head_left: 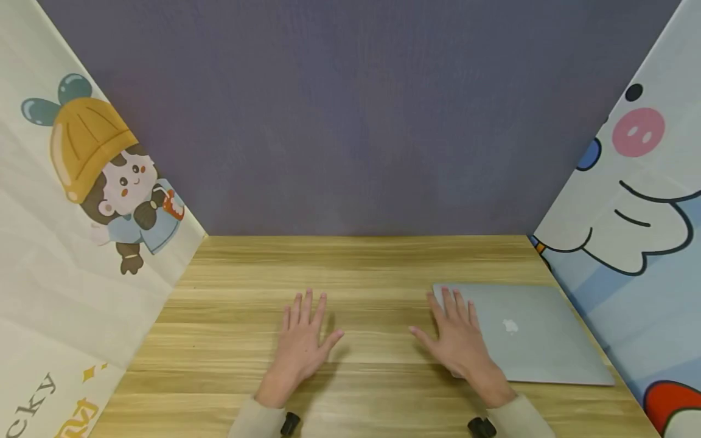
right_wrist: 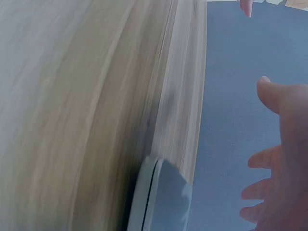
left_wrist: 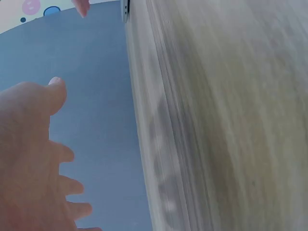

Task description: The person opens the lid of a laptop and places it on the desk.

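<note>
My left hand [head_left: 301, 347] is held palm down above the wooden table with its fingers straight and spread. It holds nothing; its shadow falls on the wood to its right. The right hand [head_left: 457, 340], fingers likewise spread, hovers over the left edge of a closed silver laptop [head_left: 547, 340] and hides part of that edge. In the right wrist view, a gap shows between this hand [right_wrist: 288, 159] and the laptop's corner [right_wrist: 168, 197]. The left wrist view shows the left hand [left_wrist: 33, 159] apart from the tabletop.
The wooden table [head_left: 372, 261] ends at a dark grey-blue back panel [head_left: 361, 121]. A cartoon-printed white sheet [head_left: 66, 292] borders the left side, and another printed sheet [head_left: 619, 213] stands on the right, close to the laptop. Each wrist carries a small black device [head_left: 290, 424].
</note>
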A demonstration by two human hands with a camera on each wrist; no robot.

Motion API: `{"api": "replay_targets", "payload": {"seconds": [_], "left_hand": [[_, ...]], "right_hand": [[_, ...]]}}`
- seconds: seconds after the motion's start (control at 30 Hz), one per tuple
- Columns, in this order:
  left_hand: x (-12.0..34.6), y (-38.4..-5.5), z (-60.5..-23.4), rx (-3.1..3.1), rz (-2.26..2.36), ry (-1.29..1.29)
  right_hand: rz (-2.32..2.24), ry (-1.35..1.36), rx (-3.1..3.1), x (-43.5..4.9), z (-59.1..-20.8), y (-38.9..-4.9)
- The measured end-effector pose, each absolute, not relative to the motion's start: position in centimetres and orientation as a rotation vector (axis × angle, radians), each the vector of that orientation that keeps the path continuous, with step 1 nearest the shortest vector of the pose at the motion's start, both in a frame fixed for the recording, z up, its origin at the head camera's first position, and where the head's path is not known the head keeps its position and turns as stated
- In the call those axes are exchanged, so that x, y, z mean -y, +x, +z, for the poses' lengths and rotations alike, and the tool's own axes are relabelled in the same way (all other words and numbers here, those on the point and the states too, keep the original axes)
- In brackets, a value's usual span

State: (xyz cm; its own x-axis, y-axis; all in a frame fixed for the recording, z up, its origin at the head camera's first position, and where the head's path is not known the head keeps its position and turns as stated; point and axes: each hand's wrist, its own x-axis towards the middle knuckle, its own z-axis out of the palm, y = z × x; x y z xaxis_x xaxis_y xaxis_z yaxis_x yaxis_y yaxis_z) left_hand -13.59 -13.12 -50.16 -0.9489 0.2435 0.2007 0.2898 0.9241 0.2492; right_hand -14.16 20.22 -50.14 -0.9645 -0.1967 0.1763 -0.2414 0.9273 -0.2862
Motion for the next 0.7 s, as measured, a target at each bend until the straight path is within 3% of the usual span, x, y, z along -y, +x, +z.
{"api": "replay_targets", "payload": {"seconds": [0.7], "left_hand": [[10.7, -13.2, -50.2, 2.924, -0.461, -0.519]], "right_hand": [[0.518, 0.279, 2.929, -24.4, -48.8, -14.0]]}}
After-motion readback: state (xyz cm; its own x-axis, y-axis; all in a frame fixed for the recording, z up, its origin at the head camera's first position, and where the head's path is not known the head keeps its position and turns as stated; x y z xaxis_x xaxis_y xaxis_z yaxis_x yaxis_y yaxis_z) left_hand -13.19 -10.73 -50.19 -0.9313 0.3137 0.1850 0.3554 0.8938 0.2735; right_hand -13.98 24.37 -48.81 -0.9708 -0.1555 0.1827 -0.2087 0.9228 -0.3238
